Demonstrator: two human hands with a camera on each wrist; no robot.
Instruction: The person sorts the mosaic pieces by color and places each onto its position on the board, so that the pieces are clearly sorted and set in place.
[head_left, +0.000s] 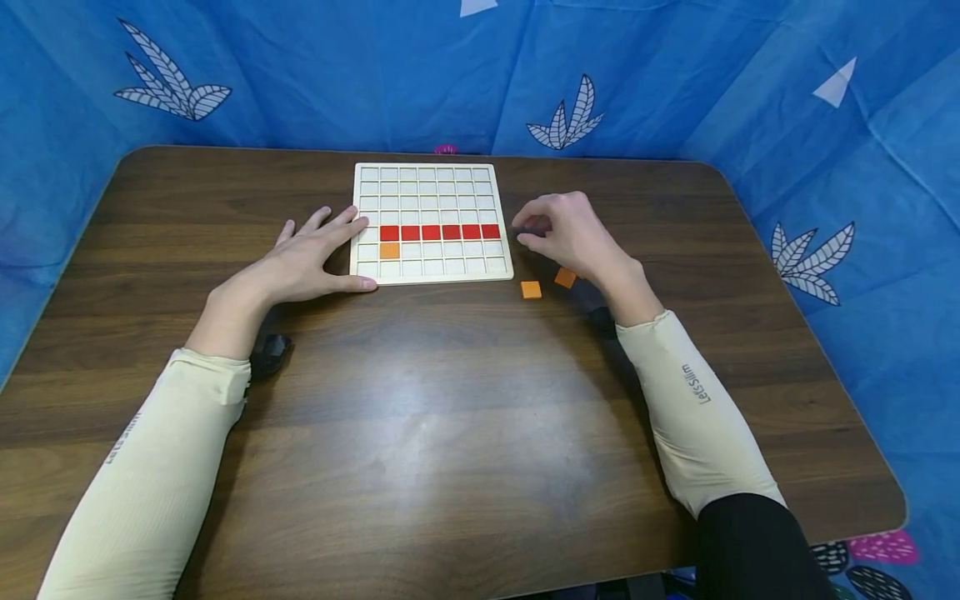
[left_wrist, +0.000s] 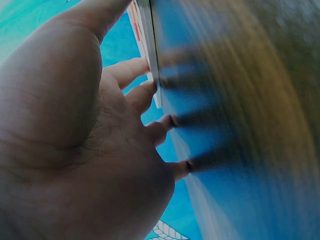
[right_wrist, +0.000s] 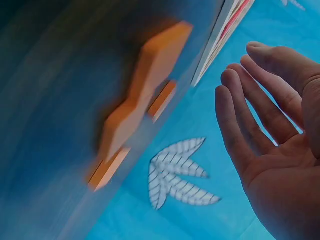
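1. The left hand point(head_left: 303, 258) has its fingers spread wide; the thumb touches the near left corner of the pale grid board point(head_left: 447, 202), the index finger its left edge.
2. Just right of those fingers, the board carries a row of six red tiles point(head_left: 431, 232), with one orange tile point(head_left: 389, 250) below the leftmost red one. The remaining cells look white.
3. The right hand point(head_left: 566, 229), just beyond the board's right edge, has its fingers curved toward the thumb with a narrow gap, holding nothing that shows.
4. On the worktop point(head_left: 375, 467), below the right fingers, the head view shows a square orange tile point(head_left: 531, 290) and a turned orange tile point(head_left: 566, 277). The right wrist view shows about four orange pieces, some overlapping in sight.
5. The board lies flat, its longer side seemingly running from the left fingers toward the right; the red row follows that line. The wrist views show its thin edge.
6. Beyond all fingers hangs a blue leaf-patterned cloth point(head_left: 450, 75).
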